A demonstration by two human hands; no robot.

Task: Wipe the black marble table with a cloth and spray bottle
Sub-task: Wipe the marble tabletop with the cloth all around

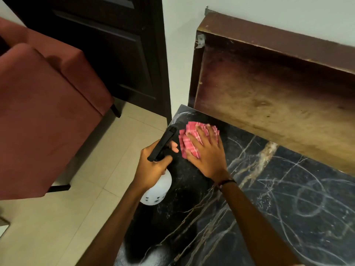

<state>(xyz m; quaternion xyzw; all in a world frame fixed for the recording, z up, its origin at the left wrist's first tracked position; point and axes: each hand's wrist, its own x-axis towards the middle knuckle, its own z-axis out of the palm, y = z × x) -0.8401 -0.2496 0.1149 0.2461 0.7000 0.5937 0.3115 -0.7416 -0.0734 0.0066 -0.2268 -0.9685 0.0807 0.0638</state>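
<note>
Pink checked cloth (pixel 194 139) lay near far left corner of black marble table (pixel 269 208), pressed flat under your right hand (pixel 206 152), fingers spread wide across fabric. Your left hand (pixel 153 164) gripped neck of white spray bottle (pixel 158 189), fingers wrapped at black trigger head (pixel 163 143), nozzle pointing toward cloth, bottle held at table's left edge. Dark band (pixel 226 182) circled right wrist. Worn wooden shelf (pixel 269 89) hung over table's far side; red upholstered chair (pixel 42 104) stood left on pale tiled floor (pixel 63 217).
</note>
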